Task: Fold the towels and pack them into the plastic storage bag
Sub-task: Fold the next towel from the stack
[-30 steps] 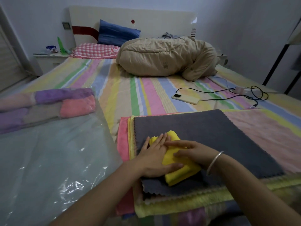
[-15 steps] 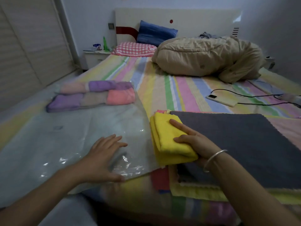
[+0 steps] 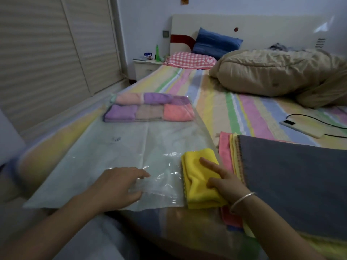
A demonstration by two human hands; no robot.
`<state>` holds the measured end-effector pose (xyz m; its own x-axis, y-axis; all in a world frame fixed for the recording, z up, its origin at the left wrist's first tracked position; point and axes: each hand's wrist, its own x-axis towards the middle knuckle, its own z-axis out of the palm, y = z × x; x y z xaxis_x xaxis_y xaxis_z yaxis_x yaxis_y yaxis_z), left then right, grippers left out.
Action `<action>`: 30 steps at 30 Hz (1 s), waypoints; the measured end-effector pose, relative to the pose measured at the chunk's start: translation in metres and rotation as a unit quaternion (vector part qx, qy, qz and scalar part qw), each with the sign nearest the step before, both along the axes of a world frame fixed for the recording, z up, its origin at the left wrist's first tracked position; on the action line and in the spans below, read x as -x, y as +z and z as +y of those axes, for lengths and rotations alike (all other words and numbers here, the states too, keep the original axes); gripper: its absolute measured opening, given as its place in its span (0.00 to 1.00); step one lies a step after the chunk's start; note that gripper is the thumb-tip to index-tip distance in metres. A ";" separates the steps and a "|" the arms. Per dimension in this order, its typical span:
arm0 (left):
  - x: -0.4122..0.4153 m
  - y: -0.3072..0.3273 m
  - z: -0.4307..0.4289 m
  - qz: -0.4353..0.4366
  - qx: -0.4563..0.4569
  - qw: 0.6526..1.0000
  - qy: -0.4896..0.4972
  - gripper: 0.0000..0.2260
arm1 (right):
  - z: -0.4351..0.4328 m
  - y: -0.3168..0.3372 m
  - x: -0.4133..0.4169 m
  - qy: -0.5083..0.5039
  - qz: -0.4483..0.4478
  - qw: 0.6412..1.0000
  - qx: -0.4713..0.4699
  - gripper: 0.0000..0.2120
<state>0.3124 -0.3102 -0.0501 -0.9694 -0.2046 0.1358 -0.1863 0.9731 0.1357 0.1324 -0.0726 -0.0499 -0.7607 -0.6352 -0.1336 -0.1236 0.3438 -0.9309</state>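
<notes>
Hands: left hand (image 3: 120,186) lies palm down on the plastic storage bag (image 3: 116,152), fingers loose and spread, gripping nothing. Right hand (image 3: 225,182), a silver bangle (image 3: 242,200) on its wrist, holds the yellow towel (image 3: 199,177): index finger straight along the top, thumb bent against the near fold, other fingers out of sight. The two hands are apart.

Yellow towel: bright, plush, folded into a thick oblong with layered edges showing on its left side. It sits by the near edge of the bed (image 3: 234,109), overlapping the bag's near right corner.

Plastic storage bag: clear, creased and glossy, spread flat along the left side of the bed. At its far end lie the packed towels (image 3: 150,109), folded blocks of purple, pink, tan and coral in two rows.

Towel stack (image 3: 293,181): unfolded and flat, just right of the yellow towel. Grey is on top, with yellow and pink edges showing beneath.

Other items: beige duvet (image 3: 277,72) bundled toward the headboard; phone (image 3: 300,128) with a black cable at the right edge of the bed.
</notes>
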 end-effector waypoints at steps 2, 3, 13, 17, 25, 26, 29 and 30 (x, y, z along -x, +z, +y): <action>0.003 0.005 -0.003 0.023 -0.024 0.999 0.020 0.20 | 0.000 0.015 -0.008 0.050 -0.036 0.994 0.090 0.32; 0.006 0.009 -0.005 0.042 -0.051 0.997 0.032 0.17 | 0.000 0.025 -0.015 0.086 -0.087 0.981 0.149 0.31; 0.024 0.082 0.003 0.131 -0.349 0.928 0.021 0.11 | -0.061 0.027 -0.051 0.200 -0.116 0.973 0.025 0.27; 0.044 0.099 0.021 0.185 -0.336 0.924 -0.013 0.08 | -0.076 0.027 -0.034 0.072 -0.230 0.968 0.069 0.22; 0.067 0.131 0.023 0.155 -0.475 0.861 -0.092 0.13 | -0.141 0.033 0.001 -0.051 -0.194 0.966 0.161 0.09; 0.066 0.132 0.013 0.145 -0.513 0.842 -0.083 0.15 | -0.154 0.035 0.007 -0.044 -0.181 0.967 0.173 0.07; 0.066 0.121 -0.037 0.197 -0.548 0.813 0.006 0.13 | -0.194 0.035 0.027 -0.039 -0.157 0.969 0.187 0.19; 0.066 0.113 -0.059 0.232 -0.548 0.802 0.050 0.10 | -0.207 0.031 0.035 -0.042 -0.147 0.972 0.180 0.23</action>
